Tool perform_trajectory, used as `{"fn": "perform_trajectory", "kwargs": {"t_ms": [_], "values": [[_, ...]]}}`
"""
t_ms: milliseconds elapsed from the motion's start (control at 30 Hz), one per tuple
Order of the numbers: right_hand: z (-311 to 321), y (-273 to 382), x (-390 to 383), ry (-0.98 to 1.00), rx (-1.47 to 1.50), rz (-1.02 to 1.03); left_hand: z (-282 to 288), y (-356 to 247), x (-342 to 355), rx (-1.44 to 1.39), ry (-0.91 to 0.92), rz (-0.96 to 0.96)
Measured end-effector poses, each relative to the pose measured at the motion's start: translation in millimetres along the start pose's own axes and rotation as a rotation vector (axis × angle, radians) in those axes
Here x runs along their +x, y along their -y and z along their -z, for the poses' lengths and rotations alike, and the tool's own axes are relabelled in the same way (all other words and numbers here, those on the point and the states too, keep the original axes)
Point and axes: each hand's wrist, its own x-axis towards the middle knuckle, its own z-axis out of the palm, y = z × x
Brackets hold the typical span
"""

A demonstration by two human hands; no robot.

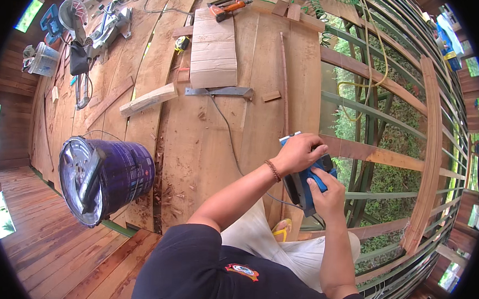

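Observation:
A blue and black electric planer [303, 192] is tilted in front of me, above my bent leg, beside the edge of the plank floor. My left hand [300, 152], with a beaded bracelet at the wrist, is curled over its far end. My right hand [328, 195] is wrapped around the body nearer to me, thumb toward the left. Its underside and the parts beneath my fingers are hidden. A grey cord [231, 143] runs across the planks. A long thin wooden strip [284, 81] lies on the floor just beyond the planer.
To the right, open floor framing [380, 151] shows greenery below, with a plank [426, 154] across it. A purple bucket [122, 170] stands at left. Farther off are cardboard [215, 51], an orange tool [225, 9], a tape measure [181, 43], a miter saw [75, 19] and wood offcuts [149, 99].

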Motion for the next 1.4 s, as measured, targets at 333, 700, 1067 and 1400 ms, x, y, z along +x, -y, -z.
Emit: {"fn": "perform_trajectory", "kwargs": {"t_ms": [333,700,1067,1400], "values": [[18.2,-13.5,-7.1,-0.011,0.0,0.057,9.2,4.9,35.0,-0.029,0.589,-0.125],[-97.6,-120.1,9.4,-0.098,0.049,-0.299,109.5,323.0,-97.6,0.86,-0.76,0.693],[-134.4,-134.8,59.4,-0.136,-0.085,-0.168,107.3,317.4,-103.8,1.059,-0.615,0.769],[-157.1,-108.8,316.0,-0.17,-0.131,-0.162,109.4,311.8,-104.0,1.022,-0.587,0.779]]}}
